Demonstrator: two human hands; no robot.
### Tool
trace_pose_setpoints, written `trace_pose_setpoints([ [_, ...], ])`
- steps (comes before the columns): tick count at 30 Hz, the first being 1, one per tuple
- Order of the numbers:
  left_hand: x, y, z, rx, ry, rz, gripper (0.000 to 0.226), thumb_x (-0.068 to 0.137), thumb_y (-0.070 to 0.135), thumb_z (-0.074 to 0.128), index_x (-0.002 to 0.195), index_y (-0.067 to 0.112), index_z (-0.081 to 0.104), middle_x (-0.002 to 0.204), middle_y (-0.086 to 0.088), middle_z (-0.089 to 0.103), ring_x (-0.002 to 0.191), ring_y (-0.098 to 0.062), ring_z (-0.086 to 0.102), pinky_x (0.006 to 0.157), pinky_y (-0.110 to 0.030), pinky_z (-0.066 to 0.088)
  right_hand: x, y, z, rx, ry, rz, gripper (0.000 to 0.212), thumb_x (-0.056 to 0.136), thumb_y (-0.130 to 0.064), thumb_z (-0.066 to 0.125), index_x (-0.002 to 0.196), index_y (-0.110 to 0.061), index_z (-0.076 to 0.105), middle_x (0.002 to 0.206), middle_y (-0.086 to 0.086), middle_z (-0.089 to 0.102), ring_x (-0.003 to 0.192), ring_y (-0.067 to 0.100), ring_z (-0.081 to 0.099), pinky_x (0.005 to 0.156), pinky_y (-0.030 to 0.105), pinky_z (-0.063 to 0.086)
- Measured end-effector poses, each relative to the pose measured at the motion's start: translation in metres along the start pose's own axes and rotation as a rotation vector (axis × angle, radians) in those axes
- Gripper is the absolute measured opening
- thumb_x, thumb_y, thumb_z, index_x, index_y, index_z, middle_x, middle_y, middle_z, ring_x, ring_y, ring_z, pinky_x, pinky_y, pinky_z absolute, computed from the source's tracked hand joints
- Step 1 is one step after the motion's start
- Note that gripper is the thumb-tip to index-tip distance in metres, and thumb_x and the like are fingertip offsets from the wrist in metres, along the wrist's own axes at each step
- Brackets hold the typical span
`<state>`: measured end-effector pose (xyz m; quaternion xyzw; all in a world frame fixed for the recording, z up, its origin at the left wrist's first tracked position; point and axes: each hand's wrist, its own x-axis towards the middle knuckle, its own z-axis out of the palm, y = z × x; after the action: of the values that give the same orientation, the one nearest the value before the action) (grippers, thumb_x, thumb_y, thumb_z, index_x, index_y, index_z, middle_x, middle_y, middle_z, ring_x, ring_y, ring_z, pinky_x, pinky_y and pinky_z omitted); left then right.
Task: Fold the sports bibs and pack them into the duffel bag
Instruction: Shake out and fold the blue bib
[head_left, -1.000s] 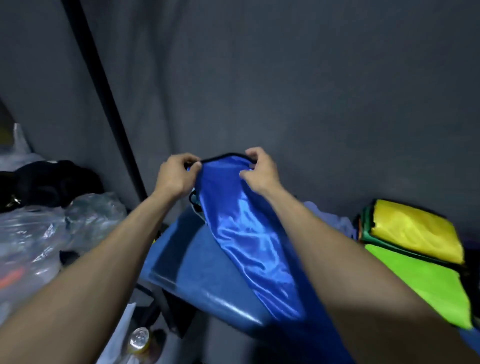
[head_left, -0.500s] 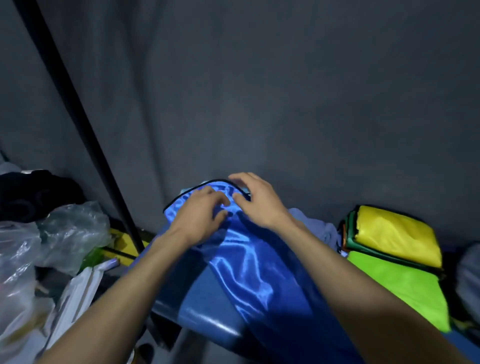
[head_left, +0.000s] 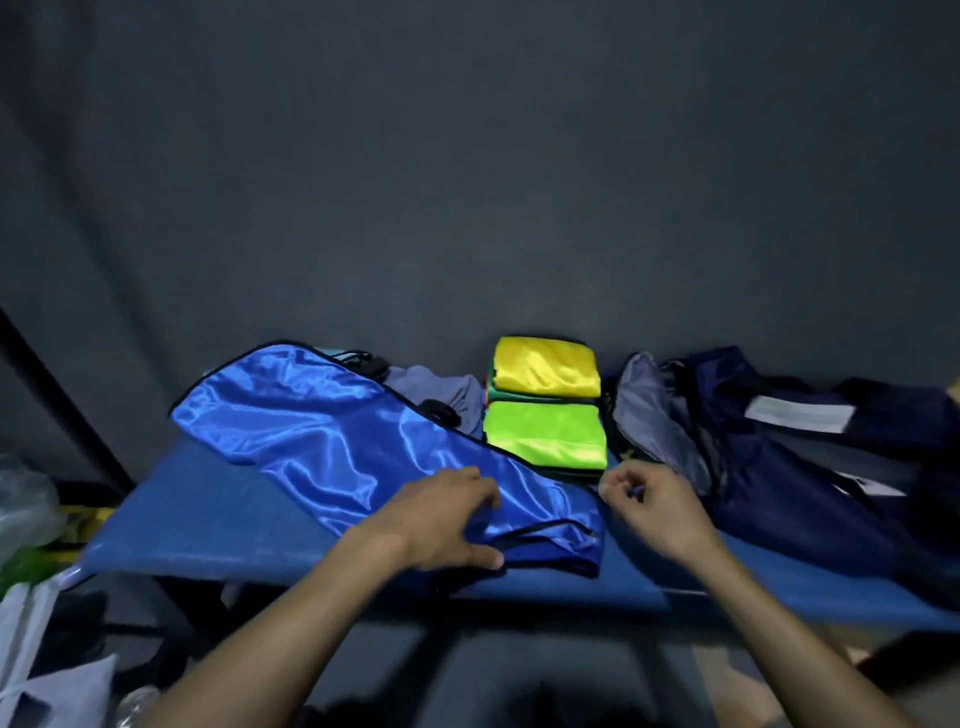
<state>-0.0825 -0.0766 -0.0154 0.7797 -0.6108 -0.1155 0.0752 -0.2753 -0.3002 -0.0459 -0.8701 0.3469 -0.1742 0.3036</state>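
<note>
The blue bib (head_left: 332, 436) is being pressed at its near end by the left hand (head_left: 447, 519), long axis running toward ten o'clock; the right hand (head_left: 649, 512), loosely curled and empty, is being held just beside it at three o'clock.

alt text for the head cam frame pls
A person's left hand rests on a shiny blue bib laid across a blue cot, while the right hand hovers loosely curled beside it. Folded yellow and green bibs lie behind, with an open navy duffel bag at right.
</note>
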Motion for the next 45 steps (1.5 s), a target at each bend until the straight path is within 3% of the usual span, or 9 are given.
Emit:
trace_pose_setpoints([
  [2, 0.001, 0.007, 0.012, 0.096, 0.04, -0.03, 0.054, 0.08, 0.064, 0.069, 0.118, 0.03, 0.051, 0.119, 0.007, 0.054, 0.111, -0.019, 0.053, 0.089, -0.038, 0.047, -0.01, 0.009, 0.007, 0.161, -0.124, 0.129, 0.017, 0.092, -0.029, 0.072, 0.083, -0.017, 0.066, 0.07, 0.001, 0.065, 0.063, 0.014, 0.062, 0.065, 0.04, 0.054],
  [4, 0.001, 0.008, 0.024, 0.088, 0.074, -0.04, 0.043, 0.084, 0.059, 0.066, 0.114, 0.031, 0.053, 0.114, 0.008, 0.056, 0.108, -0.02, 0.055, 0.084, -0.035, 0.043, -0.017, 0.006, 0.014, 0.36, -0.214, 0.266, 0.025, 0.095, -0.032, 0.069, 0.086, -0.01, 0.063, 0.069, 0.007, 0.055, 0.056, 0.014, 0.057, 0.051, 0.032, 0.049],
  [8, 0.003, 0.01, 0.041, -0.065, 0.112, 0.016, 0.036, 0.088, 0.057, 0.061, 0.112, 0.031, 0.059, 0.104, 0.009, 0.055, 0.102, -0.017, 0.055, 0.086, -0.036, 0.046, -0.015, -0.006, 0.018, 0.405, -0.192, 0.374, 0.041, 0.09, -0.041, 0.074, 0.076, -0.013, 0.048, 0.069, 0.011, 0.041, 0.051, 0.019, 0.035, 0.043, 0.023, 0.025],
  [12, 0.017, 0.027, 0.048, -0.209, 0.188, 0.021, 0.04, 0.084, 0.062, 0.058, 0.107, 0.03, 0.064, 0.097, 0.01, 0.058, 0.094, -0.014, 0.056, 0.087, -0.038, 0.048, -0.011, -0.017, 0.018, 0.427, -0.187, 0.437, 0.042, 0.086, -0.043, 0.078, 0.072, -0.016, 0.048, 0.069, 0.011, 0.041, 0.048, 0.018, 0.029, 0.043, 0.024, 0.02],
  [17, 0.04, 0.054, 0.051, -0.253, 0.286, 0.016, 0.026, 0.088, 0.049, 0.071, 0.101, 0.027, 0.067, 0.093, 0.009, 0.062, 0.091, -0.016, 0.059, 0.082, -0.035, 0.048, -0.003, -0.026, 0.018, 0.478, -0.197, 0.49, 0.033, 0.087, -0.039, 0.078, 0.076, -0.012, 0.062, 0.069, 0.009, 0.056, 0.046, 0.013, 0.04, 0.042, 0.021, 0.023],
  [23, 0.049, 0.064, 0.054, -0.216, 0.379, 0.088, 0.01, 0.088, 0.037, 0.07, 0.095, 0.031, 0.065, 0.086, 0.009, 0.061, 0.088, -0.018, 0.06, 0.069, -0.031, 0.041, 0.008, -0.028, 0.02, 0.463, -0.238, 0.469, 0.035, 0.087, -0.031, 0.078, 0.064, -0.016, 0.057, 0.051, 0.004, 0.048, 0.042, 0.014, 0.037, 0.042, 0.02, 0.021],
  [29, 0.041, 0.047, 0.045, -0.101, 0.482, 0.205, 0.014, 0.083, 0.017, 0.062, 0.087, 0.03, 0.06, 0.082, 0.009, 0.048, 0.081, -0.015, 0.046, 0.064, -0.026, 0.027, 0.011, -0.025, 0.02, 0.556, -0.266, 0.507, 0.022, 0.094, -0.02, 0.071, 0.078, -0.011, 0.059, 0.056, 0.001, 0.066, 0.04, 0.008, 0.048, 0.038, 0.017, 0.025],
  [35, 0.045, 0.05, 0.055, 0.02, 0.47, 0.222, 0.015, 0.082, 0.028, 0.064, 0.095, 0.027, 0.056, 0.099, 0.008, 0.047, 0.091, -0.017, 0.043, 0.072, -0.03, 0.038, 0.01, -0.021, 0.017, 0.607, -0.266, 0.53, 0.018, 0.099, -0.031, 0.064, 0.097, -0.013, 0.061, 0.058, -0.001, 0.065, 0.045, 0.009, 0.058, 0.038, 0.016, 0.032],
  [45, 0.053, 0.055, 0.053, 0.093, 0.59, 0.317, 0.005, 0.088, 0.026, 0.063, 0.092, 0.028, 0.065, 0.089, 0.008, 0.054, 0.084, -0.019, 0.046, 0.067, -0.031, 0.039, 0.012, -0.018, 0.016, 0.727, -0.177, 0.504, 0.022, 0.095, -0.027, 0.071, 0.09, -0.009, 0.058, 0.071, 0.013, 0.069, 0.047, 0.014, 0.063, 0.04, 0.022, 0.049],
])
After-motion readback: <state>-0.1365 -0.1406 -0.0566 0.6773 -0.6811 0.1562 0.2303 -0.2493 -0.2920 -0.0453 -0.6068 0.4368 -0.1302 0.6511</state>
